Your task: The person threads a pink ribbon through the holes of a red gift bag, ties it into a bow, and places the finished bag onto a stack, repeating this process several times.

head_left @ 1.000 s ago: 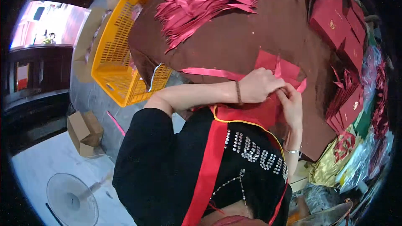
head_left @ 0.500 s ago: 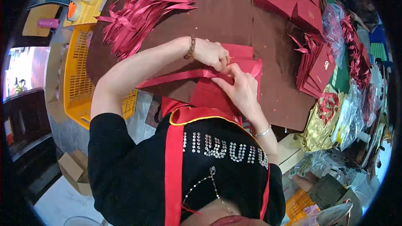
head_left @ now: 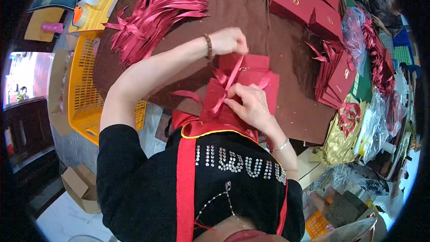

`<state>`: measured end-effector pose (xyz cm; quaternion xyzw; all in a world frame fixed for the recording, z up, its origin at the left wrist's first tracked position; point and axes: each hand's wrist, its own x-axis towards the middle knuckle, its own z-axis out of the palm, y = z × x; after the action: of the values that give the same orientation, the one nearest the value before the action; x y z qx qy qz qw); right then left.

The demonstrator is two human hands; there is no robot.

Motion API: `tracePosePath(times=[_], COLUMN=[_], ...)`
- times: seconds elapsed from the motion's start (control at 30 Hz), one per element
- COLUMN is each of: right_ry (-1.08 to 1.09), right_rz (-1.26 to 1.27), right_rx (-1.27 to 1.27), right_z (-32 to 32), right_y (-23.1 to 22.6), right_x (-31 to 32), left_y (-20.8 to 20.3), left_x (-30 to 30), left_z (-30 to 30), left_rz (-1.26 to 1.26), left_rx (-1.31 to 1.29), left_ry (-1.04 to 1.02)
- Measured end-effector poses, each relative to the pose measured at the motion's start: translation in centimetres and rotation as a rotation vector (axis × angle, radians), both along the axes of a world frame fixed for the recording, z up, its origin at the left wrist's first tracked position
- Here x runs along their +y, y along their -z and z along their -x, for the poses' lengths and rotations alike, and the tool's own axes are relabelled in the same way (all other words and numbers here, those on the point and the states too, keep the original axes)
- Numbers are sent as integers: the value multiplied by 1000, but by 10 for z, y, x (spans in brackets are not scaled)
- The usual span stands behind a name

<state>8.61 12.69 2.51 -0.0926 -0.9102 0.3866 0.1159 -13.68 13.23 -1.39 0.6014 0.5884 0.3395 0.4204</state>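
Several dark red paper gift bags [head_left: 268,90] lie overlapping at the table's near edge, against my apron. Above them my left hand [head_left: 229,41] is closed in a pinch on a red satin ribbon [head_left: 233,74], which runs taut down toward the bags. Lower and to the right, my right hand [head_left: 251,106] pinches the same ribbon near the top bag, thumb and forefinger together. A ribbon loop hangs just left of the right fingertips, and a loose tail trails out to the left. How the ribbon passes through the bag is partly hidden by my right hand.
A bundle of red ribbons [head_left: 159,15] lies at the table's far left. Folded red bags [head_left: 293,1] are stacked at the far right, with ribboned bags [head_left: 336,75] nearer. A yellow plastic crate [head_left: 83,89] stands left of the brown-covered table [head_left: 298,121]; gold foil wrapping [head_left: 342,132] sits right.
My left hand has moved up and away from my right, drawing the ribbon upward. The right hand has shifted slightly down and left. The long ribbon stretched leftward is now a short loose tail.
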Motion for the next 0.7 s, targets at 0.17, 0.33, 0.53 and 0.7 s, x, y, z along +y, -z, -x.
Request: tracePosePath(times=[0.17, 0.33, 0.53, 0.7], right_ry=[255, 103, 158, 240], right_rz=[289, -93, -332, -277], right_rx=[-162, -54, -75, -150], right_z=[3, -3, -21, -32], right_y=[25, 21, 7, -3], right_x=[14, 20, 11, 9], left_y=[-40, -25, -35, -17], left_x=[-17, -75, -87, -86], left_z=[5, -41, -67, -60], left_rz=[-593, -275, -510, -403], left_rx=[704, 467, 750, 646], left_ry=[-382, -135, -120, -50])
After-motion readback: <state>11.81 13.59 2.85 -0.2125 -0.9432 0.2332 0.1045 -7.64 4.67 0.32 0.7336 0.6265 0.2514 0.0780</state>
